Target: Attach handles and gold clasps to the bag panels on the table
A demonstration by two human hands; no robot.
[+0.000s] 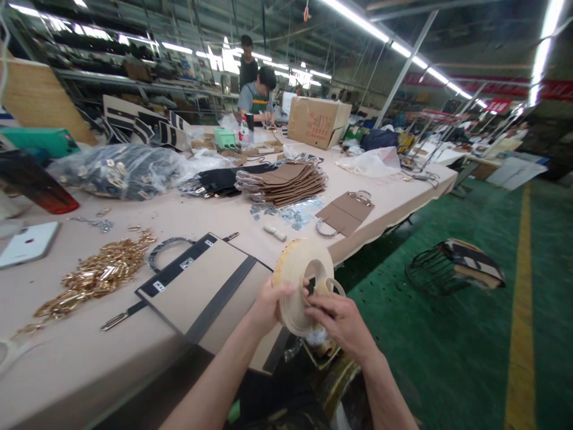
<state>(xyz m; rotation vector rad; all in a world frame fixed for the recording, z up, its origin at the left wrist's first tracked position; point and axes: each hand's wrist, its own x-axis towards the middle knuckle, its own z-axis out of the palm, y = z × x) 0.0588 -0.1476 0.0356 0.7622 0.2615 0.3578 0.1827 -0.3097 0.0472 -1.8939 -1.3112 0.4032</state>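
A large cream-coloured roll of tape [286, 267] is held up in front of me, over the table's near edge. My left hand [268, 307] grips its left side, with the thumb across the flat face. My right hand [338, 319] has its fingers closed at the roll's centre hole, where a narrow strip [336, 285] curls out to the right. Beneath and behind the roll lies an opened-out bag panel [215, 280], beige with black bands, a curved handle and metal-ended straps. Its right part is hidden by my arms and the roll.
Gold metal pieces [102, 269] are heaped at left, near a white tablet-like device [29, 243]. Stacked brown panels [286, 182], a brown bag piece [347, 214] and a small white roll [274, 233] lie farther back. A cardboard box [317, 121] stands behind; a stool [454, 266] is on the floor.
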